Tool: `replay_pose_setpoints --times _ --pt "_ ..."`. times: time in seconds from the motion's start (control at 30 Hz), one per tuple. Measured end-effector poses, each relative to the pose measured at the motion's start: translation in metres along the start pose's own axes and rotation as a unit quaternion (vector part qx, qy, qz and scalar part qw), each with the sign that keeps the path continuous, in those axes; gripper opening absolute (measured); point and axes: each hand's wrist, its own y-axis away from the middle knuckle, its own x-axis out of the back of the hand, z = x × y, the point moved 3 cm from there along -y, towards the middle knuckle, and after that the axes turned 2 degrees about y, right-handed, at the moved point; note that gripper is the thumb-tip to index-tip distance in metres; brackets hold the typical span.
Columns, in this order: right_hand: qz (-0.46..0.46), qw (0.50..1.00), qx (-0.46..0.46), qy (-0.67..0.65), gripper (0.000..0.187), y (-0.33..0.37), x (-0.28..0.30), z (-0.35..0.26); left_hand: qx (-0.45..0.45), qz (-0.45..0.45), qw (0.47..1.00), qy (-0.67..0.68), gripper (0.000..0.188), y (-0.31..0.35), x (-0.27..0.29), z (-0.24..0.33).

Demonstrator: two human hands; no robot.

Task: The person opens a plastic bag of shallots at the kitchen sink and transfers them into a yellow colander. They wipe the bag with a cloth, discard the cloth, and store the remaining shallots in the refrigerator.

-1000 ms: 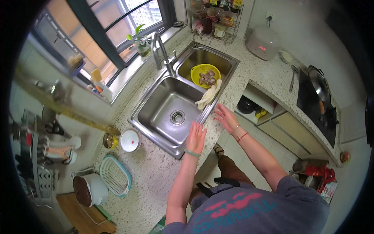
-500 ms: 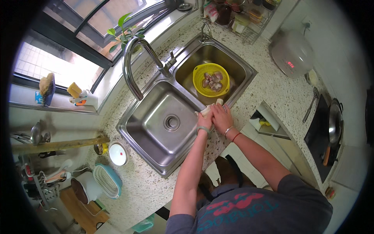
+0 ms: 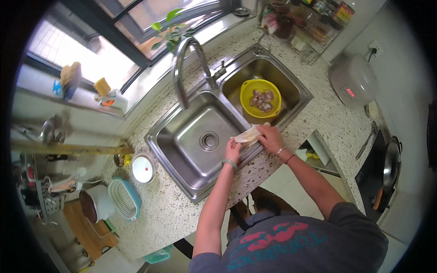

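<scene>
A pale, cream-coloured cloth (image 3: 247,136) is stretched between my two hands over the near edge of the double sink (image 3: 187,160). Its left end is pinched in my left hand (image 3: 232,151), above the left basin's near right corner. My right hand (image 3: 271,139) grips the other end, close to the right basin's near rim. Just beyond the cloth, a yellow colander (image 3: 246,105) sits in the right basin. Several pinkish-brown pieces of raw meat (image 3: 261,100) lie inside it.
A tall curved faucet (image 3: 178,77) rises behind the sink. On the left counter are a white bowl (image 3: 143,169) and a blue-and-white basket (image 3: 124,199). To the right stand a domed appliance (image 3: 353,82) and a wok (image 3: 391,164) on a black hob (image 3: 369,166).
My hands have moved apart, and the cloth that was bunched between them is now drawn out. The whole view has shifted slightly.
</scene>
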Motion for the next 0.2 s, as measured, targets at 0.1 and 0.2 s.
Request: replay_pose_setpoints --times 0.1,0.2 --pt "0.027 0.979 -0.061 -0.194 0.03 -0.001 0.047 -0.032 0.15 -0.048 0.984 0.088 0.046 0.079 0.023 0.086" --pt "-0.007 0.88 -0.057 -0.471 0.032 -0.007 0.114 -0.117 0.1 -0.048 0.975 0.191 0.046 0.138 0.068 0.116"
